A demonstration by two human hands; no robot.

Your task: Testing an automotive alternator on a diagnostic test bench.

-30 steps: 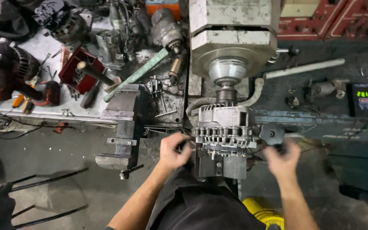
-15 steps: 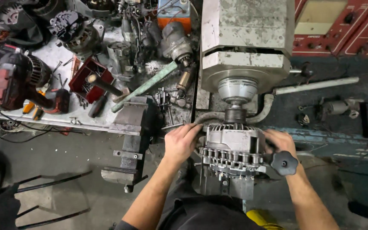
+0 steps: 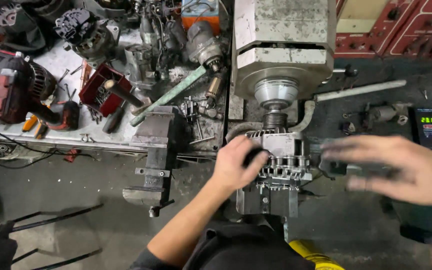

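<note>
- My left hand [image 3: 237, 162] rests on the alternator [image 3: 278, 160], fingers curled over its left shoulder at about nine o'clock on the housing; that grip is closed on the casing.
- The alternator sits low and centre in my view, mounted under the grey test machine [image 3: 283, 45], with its ribbed pulley [image 3: 274, 120] at twelve o'clock, just under the machine's round steel spindle [image 3: 276, 92].
- My right hand [image 3: 401, 167] hangs at three o'clock from the alternator, off it, fingers spread apart and pointing toward it; it is blurred, holds nothing, and its fingertips are near the housing's right edge.
- A pale hose [image 3: 303, 117] curves past the pulley at two o'clock.
- A small black meter with green digits [image 3: 427, 125] lies at two o'clock from my right hand, on the dark surface.
- A long pale bar [image 3: 361, 90] lies above it, at one o'clock from the alternator.
- A grey bench vise [image 3: 153, 155] hangs off the bench [image 3: 36, 135] edge at nine o'clock from my left hand.
- At ten o'clock on the bench: a red open box [image 3: 96, 90], a green-grey rod [image 3: 168, 95], and loose motor parts.
- A red and black power tool [image 3: 16, 95] lies far out at nine o'clock.
- A yellow object [image 3: 316, 252] shows at six o'clock, beside my dark clothing.
</note>
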